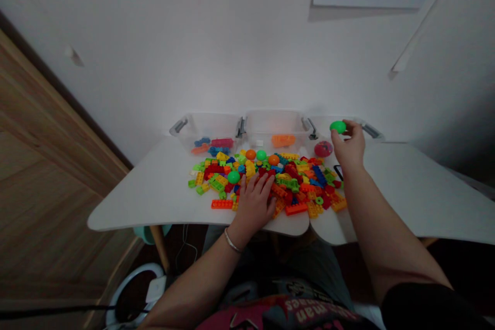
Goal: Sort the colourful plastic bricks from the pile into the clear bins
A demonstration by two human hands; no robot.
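A green ball (337,127) is pinched between the fingers of my right hand (350,147), raised over the right clear plastic bin (320,125). Inside that bin a pinkish-red ball (323,149) shows. My left hand (255,201) lies with fingers spread on the pile of building blocks (220,181), holding nothing that I can see. Just left of its fingertips sits another green ball (233,177). Farther back on the pile are a third green ball (261,155) and two orange balls, one on the left (251,154) and one on the right (274,160).
Blue and pink pieces lie in the left clear bin (201,122). The middle bin (274,118) contains an orange block (283,140) and a small white piece. Grey latches stick up between the bins. Two white tables (154,191) meet under the pile, against the wall.
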